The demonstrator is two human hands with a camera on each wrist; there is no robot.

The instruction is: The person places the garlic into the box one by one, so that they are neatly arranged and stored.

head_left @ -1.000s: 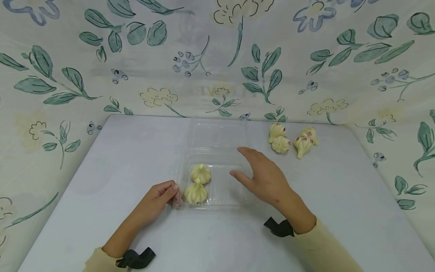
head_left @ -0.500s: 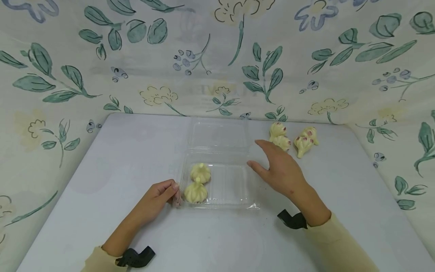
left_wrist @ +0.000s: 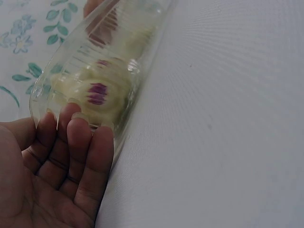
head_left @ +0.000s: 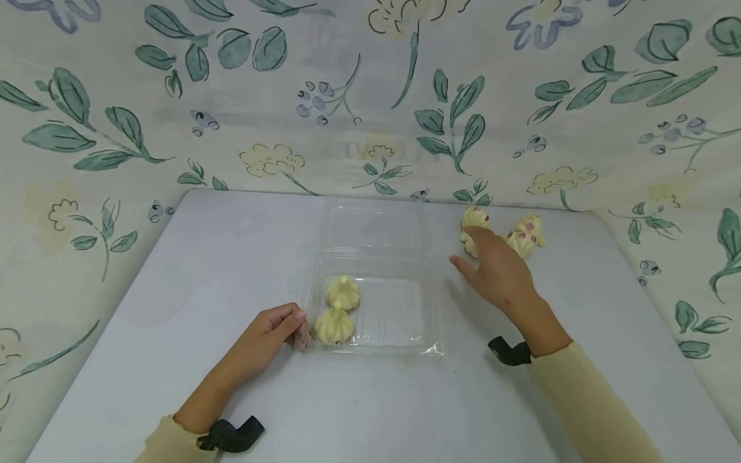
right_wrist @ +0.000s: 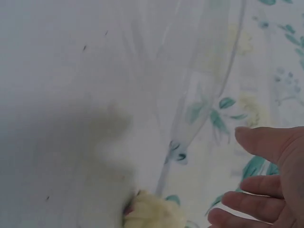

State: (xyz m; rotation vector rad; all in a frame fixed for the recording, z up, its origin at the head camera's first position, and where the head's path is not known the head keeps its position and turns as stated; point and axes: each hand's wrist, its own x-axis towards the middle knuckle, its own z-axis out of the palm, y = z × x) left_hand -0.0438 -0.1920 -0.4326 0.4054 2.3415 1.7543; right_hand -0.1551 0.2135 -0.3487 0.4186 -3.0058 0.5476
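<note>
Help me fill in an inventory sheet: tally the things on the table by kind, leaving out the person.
Garlic bulbs: 6 (2 in the box, 4 outside it, one of them partly hidden)
Clear plastic box: 1
Total: 7

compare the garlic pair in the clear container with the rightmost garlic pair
The boxed garlic sits inside the container; the rightmost garlic lies on the tabletop.
In the head view, purple marks stand out on the rightmost garlic, stem tips on the boxed garlic.
The right hand partly hides the rightmost garlic, not the boxed garlic.
Both look pale yellow with purple marks.
</note>
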